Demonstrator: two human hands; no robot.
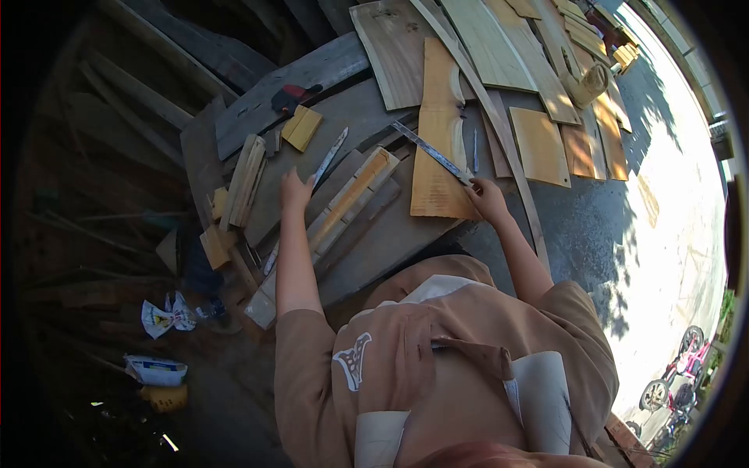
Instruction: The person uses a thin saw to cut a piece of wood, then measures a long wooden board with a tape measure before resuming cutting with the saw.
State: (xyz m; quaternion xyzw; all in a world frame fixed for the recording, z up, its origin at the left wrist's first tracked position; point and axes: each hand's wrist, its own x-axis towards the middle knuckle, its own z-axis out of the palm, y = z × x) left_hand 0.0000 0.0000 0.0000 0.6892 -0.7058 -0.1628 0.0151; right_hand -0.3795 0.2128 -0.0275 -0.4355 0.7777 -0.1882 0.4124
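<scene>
My left hand (pixel 295 191) is closed at the lower end of a long, pale, pointed blade (pixel 331 154), which slants up and to the right. Its grip is partly hidden by the fingers. In my right hand (pixel 488 200) is the near end of a narrow metal ruler (pixel 431 150). The ruler lies slantwise across a light wooden board (pixel 438 175) with one wavy edge. Just right of that board rests a thin bluish stick, like a pen (pixel 475 150). Between my hands, a long wooden bar (pixel 351 195) with a yellowish strip lies on the bench.
A red and black object (pixel 295 98) sits near a yellow wood block (pixel 302 128). Stacked slats (pixel 243 183) stand at left. More boards (pixel 499 47) cover the far right side. Plastic bags (pixel 168 315) lie low at left; a pink bicycle (pixel 686 366) is outside at right.
</scene>
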